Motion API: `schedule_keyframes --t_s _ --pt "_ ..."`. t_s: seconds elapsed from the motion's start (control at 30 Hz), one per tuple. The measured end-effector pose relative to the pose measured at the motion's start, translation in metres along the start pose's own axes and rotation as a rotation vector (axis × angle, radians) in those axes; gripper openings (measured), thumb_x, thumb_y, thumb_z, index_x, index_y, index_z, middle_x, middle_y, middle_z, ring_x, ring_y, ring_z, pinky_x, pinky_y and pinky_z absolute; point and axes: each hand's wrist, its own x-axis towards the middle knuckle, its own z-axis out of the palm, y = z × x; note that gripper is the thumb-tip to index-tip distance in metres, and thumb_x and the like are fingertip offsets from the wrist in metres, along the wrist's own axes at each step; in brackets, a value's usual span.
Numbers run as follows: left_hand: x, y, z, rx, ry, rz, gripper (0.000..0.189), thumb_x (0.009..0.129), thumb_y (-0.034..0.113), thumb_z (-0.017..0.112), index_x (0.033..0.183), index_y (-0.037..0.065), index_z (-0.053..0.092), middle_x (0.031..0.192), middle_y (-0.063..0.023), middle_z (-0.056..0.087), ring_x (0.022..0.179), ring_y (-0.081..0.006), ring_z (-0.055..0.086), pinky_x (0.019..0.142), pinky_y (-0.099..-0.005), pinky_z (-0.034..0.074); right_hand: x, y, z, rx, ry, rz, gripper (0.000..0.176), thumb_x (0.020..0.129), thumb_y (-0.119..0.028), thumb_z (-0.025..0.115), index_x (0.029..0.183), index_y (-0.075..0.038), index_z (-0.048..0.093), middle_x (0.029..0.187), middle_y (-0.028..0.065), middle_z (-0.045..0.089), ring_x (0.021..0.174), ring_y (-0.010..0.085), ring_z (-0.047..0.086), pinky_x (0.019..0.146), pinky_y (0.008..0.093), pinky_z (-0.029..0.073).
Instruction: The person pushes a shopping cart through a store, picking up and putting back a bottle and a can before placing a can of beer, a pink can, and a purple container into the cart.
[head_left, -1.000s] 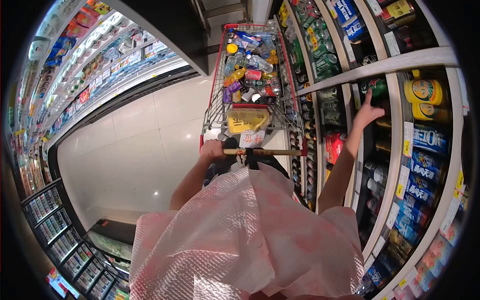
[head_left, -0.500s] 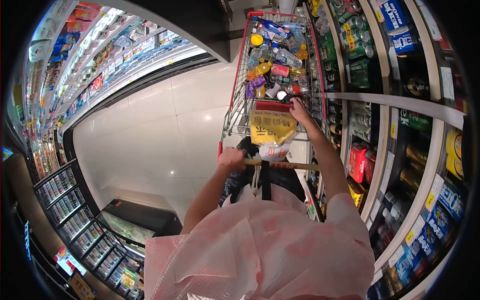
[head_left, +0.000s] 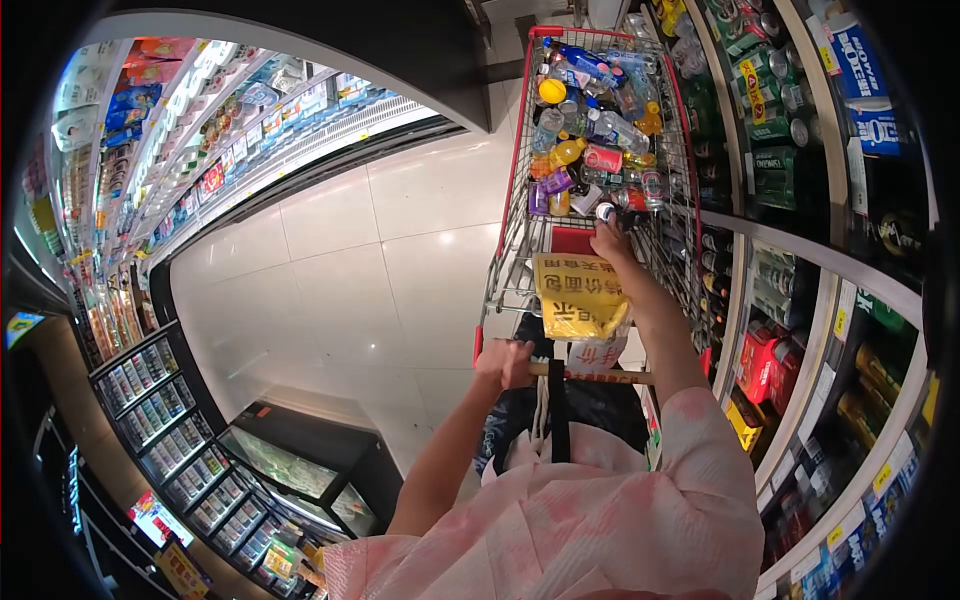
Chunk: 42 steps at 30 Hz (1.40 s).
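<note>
cart (head_left: 546, 31), one: left hand (head_left: 505, 363) on handle (head_left: 600, 377), right (head_left: 611, 241) inside

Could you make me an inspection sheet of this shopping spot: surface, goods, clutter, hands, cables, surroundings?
Surface: wire cart, heavily loaded
Things: jumbled bottles and cans
Clutter: yellow sign between basket and handle
Grippers: no robot; left hand grips the handle, right hand at a white-topped item, grip unclear
Cables: nothing seen
Surroundings: drink shelves right, lit display case left, tiled floor
</note>
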Motion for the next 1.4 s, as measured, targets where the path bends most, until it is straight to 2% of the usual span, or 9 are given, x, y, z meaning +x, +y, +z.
schedule_keyframes --t_s 0.1,0.27,0.6,0.83,0.9,0.97,1.1,1.2,1.4 --pt "0.001 -0.004 0.005 -0.027 0.038 0.027 0.036 0.074 0.034 0.073 0.100 0.010 0.068 0.090 -0.0142 0.076 0.083 -0.0340 0.076 0.073 -0.0454 0.061 0.035 0.023 0.000 0.058 0.048 -0.044 0.059 0.092 -0.024 0.067 0.149 -0.014 0.052 0.150 0.0202 0.043 0.140 0.0432 0.045 0.111 0.0561 0.046" --pt "0.006 -0.008 0.016 -0.057 0.070 0.047 0.032 0.073 0.030 0.072 0.097 0.009 0.066 0.087 -0.0128 0.075 0.080 -0.0334 0.075 0.073 -0.0456 0.061 0.056 0.051 -0.042 0.003 0.593 0.210 0.062 0.087 -0.041 0.078 0.135 -0.009 0.055 0.133 0.0187 0.049 0.131 0.0397 0.049 0.103 0.0531 0.049" --pt "0.006 -0.001 0.009 -0.095 0.063 0.016 0.032 0.067 0.024 0.073 0.094 0.009 0.065 0.089 -0.0114 0.074 0.088 -0.0318 0.074 0.078 -0.0442 0.060 0.139 0.107 -0.001 0.402 0.459 0.366 0.106 0.081 -0.040 0.084 0.156 0.005 0.024 0.146 0.0419 0.041 0.127 0.0523 0.056 0.104 0.0532 0.050" --pt "0.006 -0.004 0.021 -0.049 0.076 0.049 0.030 0.074 0.025 0.070 0.098 0.009 0.063 0.089 -0.0098 0.073 0.086 -0.0303 0.074 0.078 -0.0431 0.060 0.133 0.100 0.041 1.063 0.800 0.209 0.097 0.076 -0.045 0.091 0.145 0.001 0.041 0.134 0.0290 0.062 0.121 0.0426 0.064 0.102 0.0490 0.050" --pt "0.003 -0.002 0.016 -0.042 0.042 0.040 0.032 0.075 0.026 0.070 0.101 0.009 0.064 0.092 -0.0101 0.073 0.091 -0.0297 0.074 0.081 -0.0434 0.059 0.142 0.117 0.055 1.195 0.684 0.272 0.081 0.076 -0.037 0.092 0.134 0.000 0.049 0.120 0.0183 0.069 0.109 0.0291 0.069 0.089 0.0402 0.053" --pt "0.003 -0.001 0.009 -0.039 0.023 0.046 0.033 0.076 0.027 0.070 0.104 0.009 0.064 0.096 -0.0109 0.074 0.094 -0.0298 0.074 0.083 -0.0439 0.059 0.073 0.096 0.021 1.352 0.541 0.167 0.081 0.078 -0.033 0.091 0.137 -0.003 0.045 0.118 0.0140 0.066 0.099 0.0203 0.069 0.067 0.0328 0.057" --pt "-0.001 0.004 0.001 -0.011 -0.073 0.003 0.038 0.078 0.030 0.069 0.110 0.009 0.065 0.107 -0.0129 0.076 0.100 -0.0312 0.074 0.087 -0.0444 0.059 -0.053 0.050 -0.067 1.574 0.500 -0.212 0.051 0.083 -0.010 0.087 0.119 0.000 0.051 0.111 0.0129 0.073 0.105 0.0158 0.069 0.090 0.0303 0.052" --pt "-0.006 0.008 -0.007 0.000 -0.065 0.006 0.039 0.081 0.032 0.066 0.113 0.010 0.067 0.105 -0.0131 0.077 0.101 -0.0330 0.074 0.087 -0.0454 0.059 -0.087 0.042 -0.106 1.532 0.546 -0.511 0.056 0.084 -0.002 0.087 0.121 -0.001 0.045 0.119 0.0159 0.070 0.108 0.0191 0.069 0.092 0.0314 0.054" --pt "-0.012 0.010 -0.004 0.063 -0.037 -0.014 0.033 0.086 0.031 0.062 0.110 0.011 0.072 0.102 -0.0168 0.078 0.092 -0.0362 0.076 0.079 -0.0479 0.060 -0.235 0.037 -0.229 1.138 0.665 -0.667 0.063 0.082 0.005 0.084 0.135 0.001 0.050 0.124 0.0125 0.067 0.112 0.0181 0.069 0.094 0.0314 0.057"
